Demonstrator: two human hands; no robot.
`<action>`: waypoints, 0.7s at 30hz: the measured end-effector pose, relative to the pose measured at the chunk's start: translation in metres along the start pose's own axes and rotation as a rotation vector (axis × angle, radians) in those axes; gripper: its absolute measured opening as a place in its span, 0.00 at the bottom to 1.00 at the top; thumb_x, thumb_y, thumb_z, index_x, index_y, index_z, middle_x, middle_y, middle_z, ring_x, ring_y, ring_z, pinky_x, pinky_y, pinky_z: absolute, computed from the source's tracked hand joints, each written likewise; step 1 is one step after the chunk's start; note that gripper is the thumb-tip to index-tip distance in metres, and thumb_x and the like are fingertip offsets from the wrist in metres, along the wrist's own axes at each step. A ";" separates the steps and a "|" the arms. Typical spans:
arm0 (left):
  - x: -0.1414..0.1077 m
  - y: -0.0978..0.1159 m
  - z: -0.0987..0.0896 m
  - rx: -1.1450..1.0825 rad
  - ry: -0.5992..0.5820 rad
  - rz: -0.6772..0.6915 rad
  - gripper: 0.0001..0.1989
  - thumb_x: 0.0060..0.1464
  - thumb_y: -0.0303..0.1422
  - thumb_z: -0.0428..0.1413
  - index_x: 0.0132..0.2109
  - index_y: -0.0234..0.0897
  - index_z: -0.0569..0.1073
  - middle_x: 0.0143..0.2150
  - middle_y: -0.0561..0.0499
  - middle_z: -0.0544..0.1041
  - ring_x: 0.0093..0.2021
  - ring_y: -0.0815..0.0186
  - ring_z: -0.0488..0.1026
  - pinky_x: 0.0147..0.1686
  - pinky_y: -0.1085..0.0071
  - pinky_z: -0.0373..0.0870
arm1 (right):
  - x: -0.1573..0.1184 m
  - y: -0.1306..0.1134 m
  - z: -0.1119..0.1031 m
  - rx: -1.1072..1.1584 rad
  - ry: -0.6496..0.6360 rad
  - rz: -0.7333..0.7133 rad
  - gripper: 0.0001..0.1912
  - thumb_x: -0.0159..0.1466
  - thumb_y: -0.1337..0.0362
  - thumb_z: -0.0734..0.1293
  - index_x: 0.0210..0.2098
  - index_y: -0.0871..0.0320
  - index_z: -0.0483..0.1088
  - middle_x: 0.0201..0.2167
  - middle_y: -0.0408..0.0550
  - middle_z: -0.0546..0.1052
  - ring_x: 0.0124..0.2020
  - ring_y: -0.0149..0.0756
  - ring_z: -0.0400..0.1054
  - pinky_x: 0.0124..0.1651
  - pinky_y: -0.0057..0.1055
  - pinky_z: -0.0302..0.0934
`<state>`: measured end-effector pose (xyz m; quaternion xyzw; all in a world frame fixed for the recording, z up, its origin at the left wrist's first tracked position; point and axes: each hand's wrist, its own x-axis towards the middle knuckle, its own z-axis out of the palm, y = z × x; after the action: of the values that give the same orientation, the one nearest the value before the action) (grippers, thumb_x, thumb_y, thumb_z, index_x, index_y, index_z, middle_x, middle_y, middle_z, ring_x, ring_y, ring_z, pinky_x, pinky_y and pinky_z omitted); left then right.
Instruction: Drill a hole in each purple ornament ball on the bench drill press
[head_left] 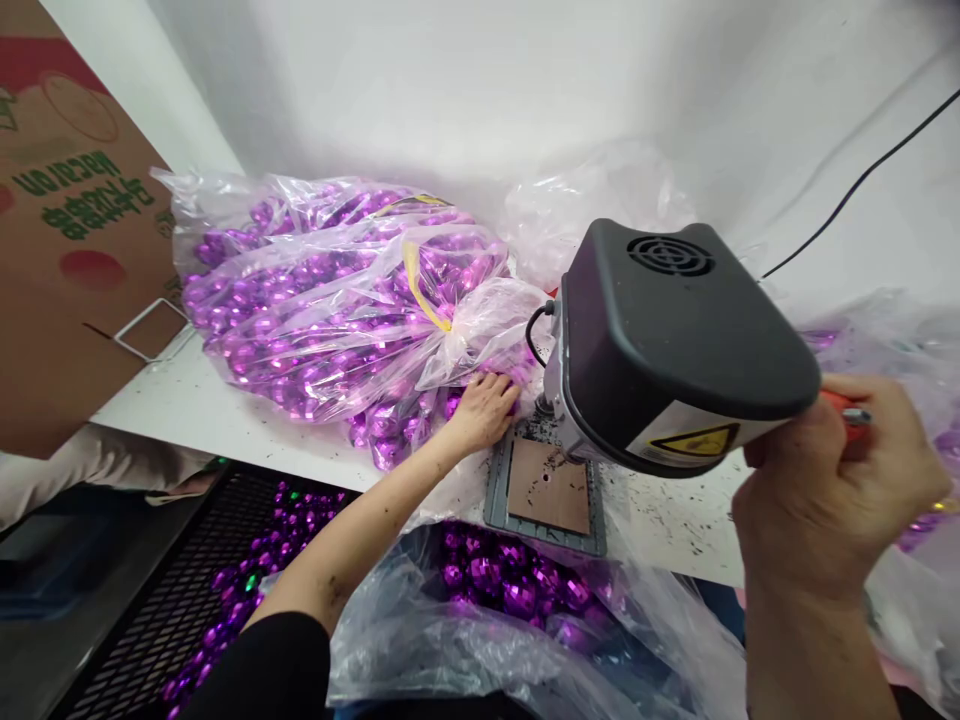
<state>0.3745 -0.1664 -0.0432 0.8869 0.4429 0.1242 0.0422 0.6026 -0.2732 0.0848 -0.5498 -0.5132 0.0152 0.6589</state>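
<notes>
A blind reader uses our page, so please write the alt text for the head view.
A person's right hand holds an orange handle on a black machine, while the left hand is by shiny purple balls near the machine's grey base. A large clear bag of such balls lies left on the white table; more balls show below its edge.

Purple balls (486, 574), black drill press (690, 320), orange handle (849, 412), yellow strip (414, 280)

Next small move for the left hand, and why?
Probably bring one of the purple balls onto the brown board: the left hand is by the balls, none shows on the board, and the right hand grips the orange handle.
</notes>
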 end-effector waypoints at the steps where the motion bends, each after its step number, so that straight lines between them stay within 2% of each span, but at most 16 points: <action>1: -0.007 -0.003 -0.003 0.010 -0.003 -0.056 0.15 0.59 0.31 0.58 0.52 0.32 0.73 0.53 0.36 0.73 0.56 0.44 0.68 0.58 0.48 0.61 | 0.000 -0.001 0.000 -0.002 -0.005 -0.001 0.13 0.67 0.51 0.62 0.34 0.52 0.71 0.21 0.40 0.62 0.22 0.26 0.60 0.27 0.28 0.56; 4: -0.034 -0.011 -0.016 -0.011 -0.044 -0.245 0.16 0.56 0.36 0.63 0.49 0.33 0.75 0.50 0.37 0.73 0.54 0.44 0.71 0.57 0.46 0.63 | 0.000 0.000 0.000 0.001 -0.014 -0.011 0.12 0.65 0.52 0.64 0.35 0.52 0.72 0.21 0.40 0.62 0.21 0.26 0.59 0.25 0.28 0.55; 6: -0.053 -0.012 -0.025 -0.173 -0.030 -0.310 0.19 0.57 0.40 0.63 0.52 0.36 0.75 0.52 0.40 0.73 0.53 0.47 0.71 0.55 0.49 0.66 | 0.001 0.002 -0.001 0.013 -0.007 -0.012 0.13 0.64 0.51 0.66 0.34 0.54 0.73 0.21 0.40 0.61 0.19 0.24 0.56 0.23 0.28 0.54; 9: -0.074 -0.004 -0.034 -0.741 0.067 -0.389 0.23 0.60 0.44 0.60 0.59 0.41 0.71 0.54 0.44 0.73 0.52 0.55 0.72 0.51 0.58 0.70 | 0.003 0.004 -0.003 0.029 0.009 -0.022 0.17 0.62 0.48 0.67 0.34 0.56 0.73 0.20 0.39 0.61 0.19 0.23 0.55 0.22 0.27 0.52; 11: -0.083 0.006 -0.035 -1.205 0.072 -0.436 0.25 0.59 0.43 0.61 0.61 0.42 0.70 0.54 0.44 0.74 0.49 0.59 0.73 0.46 0.63 0.72 | 0.004 0.003 -0.003 0.039 0.008 -0.025 0.19 0.62 0.47 0.67 0.33 0.57 0.73 0.20 0.39 0.60 0.19 0.23 0.55 0.22 0.27 0.52; 13: -0.088 0.017 -0.032 -1.606 0.027 -0.454 0.28 0.58 0.40 0.63 0.63 0.44 0.69 0.56 0.45 0.75 0.47 0.61 0.74 0.43 0.66 0.74 | 0.004 0.001 -0.002 0.034 0.004 -0.026 0.19 0.62 0.46 0.67 0.33 0.58 0.73 0.19 0.39 0.59 0.19 0.23 0.56 0.22 0.26 0.53; 16: -0.090 0.030 -0.020 -1.995 -0.041 -0.469 0.27 0.57 0.38 0.64 0.62 0.44 0.71 0.55 0.45 0.76 0.47 0.61 0.77 0.43 0.66 0.76 | 0.006 0.000 0.001 0.036 0.011 -0.011 0.19 0.62 0.47 0.67 0.32 0.58 0.72 0.18 0.38 0.58 0.19 0.23 0.55 0.22 0.26 0.53; 19: -0.089 0.036 -0.005 -2.142 -0.087 -0.504 0.19 0.59 0.41 0.63 0.53 0.37 0.76 0.49 0.43 0.80 0.47 0.59 0.79 0.43 0.66 0.76 | 0.010 0.000 0.004 0.074 -0.005 0.017 0.18 0.62 0.49 0.68 0.32 0.59 0.71 0.17 0.37 0.57 0.18 0.22 0.53 0.22 0.25 0.53; 21: -0.087 0.037 0.003 -2.154 -0.170 -0.516 0.19 0.61 0.46 0.60 0.50 0.35 0.77 0.47 0.42 0.81 0.45 0.58 0.81 0.43 0.65 0.76 | 0.015 0.001 0.006 0.074 -0.020 0.015 0.18 0.62 0.49 0.67 0.31 0.60 0.70 0.17 0.37 0.58 0.19 0.22 0.54 0.23 0.24 0.53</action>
<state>0.3538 -0.2584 -0.0552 0.2734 0.2703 0.3703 0.8456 0.6058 -0.2604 0.0932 -0.5287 -0.5146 0.0443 0.6735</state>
